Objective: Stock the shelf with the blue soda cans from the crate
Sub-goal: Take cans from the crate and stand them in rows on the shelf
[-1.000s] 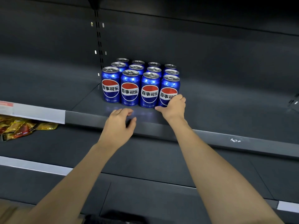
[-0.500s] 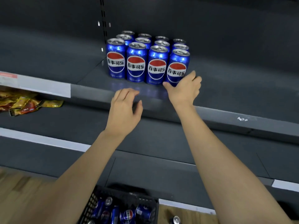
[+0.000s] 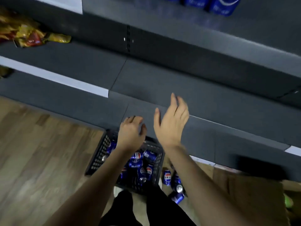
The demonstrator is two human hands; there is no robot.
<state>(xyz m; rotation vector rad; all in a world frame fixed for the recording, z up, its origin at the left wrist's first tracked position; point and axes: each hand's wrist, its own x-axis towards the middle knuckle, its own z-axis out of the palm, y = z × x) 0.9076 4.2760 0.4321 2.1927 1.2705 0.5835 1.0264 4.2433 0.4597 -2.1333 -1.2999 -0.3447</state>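
A black plastic crate point(image 3: 97, 158) stands on the floor below the shelves, with several blue soda cans point(image 3: 137, 156) lying in it. My left hand point(image 3: 130, 134) hangs just above the crate's far edge, fingers loosely curled, holding nothing. My right hand point(image 3: 172, 123) is beside it, a little higher, fingers straight and spread, also empty. Only the bottoms of the stocked blue cans point(image 3: 223, 5) show at the top edge, on the upper shelf point(image 3: 260, 25). The frame is blurred by motion.
Loose blue cans point(image 3: 167, 176) lie on the wooden floor right of the crate. Yellow and red snack bags point(image 3: 31, 35) sit on a shelf at upper left. A brown cardboard box point(image 3: 254, 194) is at lower right. Dark trouser legs point(image 3: 146, 209) show at the bottom.
The view has swung down from the stocked shelf to the crate. Both hands have left the shelf edge and dropped toward the crate, empty.
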